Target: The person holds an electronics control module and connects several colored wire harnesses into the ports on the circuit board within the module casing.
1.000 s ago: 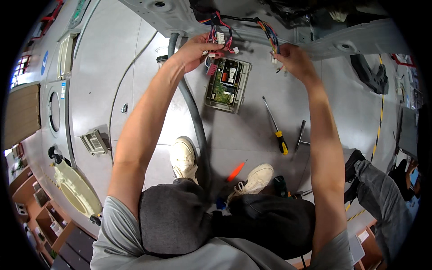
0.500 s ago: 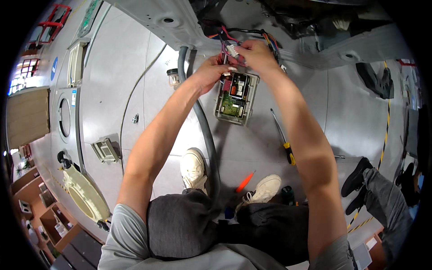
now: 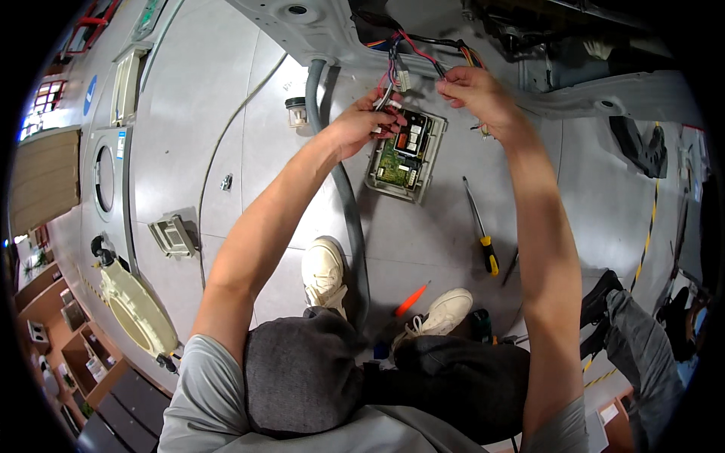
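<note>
Near the upper middle, my left hand (image 3: 356, 130) is closed around a bundle of thin wires (image 3: 392, 69) at the top end of a circuit board (image 3: 391, 167). That green board, with a black-framed part on it, lies in a pale plastic housing (image 3: 430, 155) on the floor. A white multi-pin connector (image 3: 404, 81) hangs from the wires above the left fingers. Farther right, my right hand (image 3: 483, 100) is closed, thumb against fingers, at the end of a red and black wire (image 3: 421, 53) that comes from the grey metal cabinet (image 3: 325, 30). Its fingers partly hide the wire's end.
A grey hose (image 3: 349, 219) runs down beside my left shoe. On the floor lie a yellow-black screwdriver (image 3: 483, 238), an orange pen-like tool (image 3: 411, 300), a clear jar with dark lid (image 3: 296, 113) and a pale plastic cover (image 3: 173, 235). Another person's legs (image 3: 634, 325) are at right.
My right hand has moved right, away from the white connector and my left hand, to the red and black wire. My left hand stays on the wires by the board.
</note>
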A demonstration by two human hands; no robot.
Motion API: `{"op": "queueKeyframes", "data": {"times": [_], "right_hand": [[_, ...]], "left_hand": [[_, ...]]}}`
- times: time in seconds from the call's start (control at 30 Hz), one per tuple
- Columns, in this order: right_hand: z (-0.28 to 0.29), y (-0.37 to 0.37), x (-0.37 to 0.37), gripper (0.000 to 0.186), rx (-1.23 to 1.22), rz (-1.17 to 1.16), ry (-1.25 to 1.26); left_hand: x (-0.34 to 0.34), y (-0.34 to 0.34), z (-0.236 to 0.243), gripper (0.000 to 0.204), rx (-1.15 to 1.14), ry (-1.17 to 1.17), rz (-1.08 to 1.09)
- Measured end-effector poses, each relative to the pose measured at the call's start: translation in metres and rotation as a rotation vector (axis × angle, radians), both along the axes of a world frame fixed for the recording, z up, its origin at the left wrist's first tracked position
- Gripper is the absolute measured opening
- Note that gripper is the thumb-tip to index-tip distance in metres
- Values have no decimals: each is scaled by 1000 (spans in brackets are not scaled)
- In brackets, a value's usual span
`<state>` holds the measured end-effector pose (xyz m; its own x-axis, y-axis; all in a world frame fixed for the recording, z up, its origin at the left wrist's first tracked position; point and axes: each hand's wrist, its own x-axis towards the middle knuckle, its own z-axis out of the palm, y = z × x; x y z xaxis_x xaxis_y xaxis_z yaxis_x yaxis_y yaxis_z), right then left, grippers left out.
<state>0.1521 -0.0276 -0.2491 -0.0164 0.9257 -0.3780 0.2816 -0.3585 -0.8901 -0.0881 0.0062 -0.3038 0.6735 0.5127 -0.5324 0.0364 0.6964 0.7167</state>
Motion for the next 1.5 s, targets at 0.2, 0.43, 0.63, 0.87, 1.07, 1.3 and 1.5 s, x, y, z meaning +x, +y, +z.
{"op": "queueKeyframes", "data": {"times": [0.2,0.43,0.63,0.87,1.07,1.3,1.5], "right_hand": [[-6,-2,10,36,-48,131,-87],[-2,-11,19,37,-123,128,347],[-1,-19,19,39,-163,128,522],[-14,-23,21,37,-41,202,84],[-24,-27,12,34,16,179,-152],[-48,-30,-5,26,166,39,-325],[-53,-31,-1,26,139,61,-345]], "left_hand": [[-6,9,0,37,-104,-108,68],[-14,14,4,24,-280,-172,155],[-14,12,11,27,-190,-104,138],[-20,22,-1,17,28,27,23],[-21,24,-2,39,260,250,-61],[-23,27,-13,29,359,372,39],[-24,29,-20,20,588,456,-207]]}}
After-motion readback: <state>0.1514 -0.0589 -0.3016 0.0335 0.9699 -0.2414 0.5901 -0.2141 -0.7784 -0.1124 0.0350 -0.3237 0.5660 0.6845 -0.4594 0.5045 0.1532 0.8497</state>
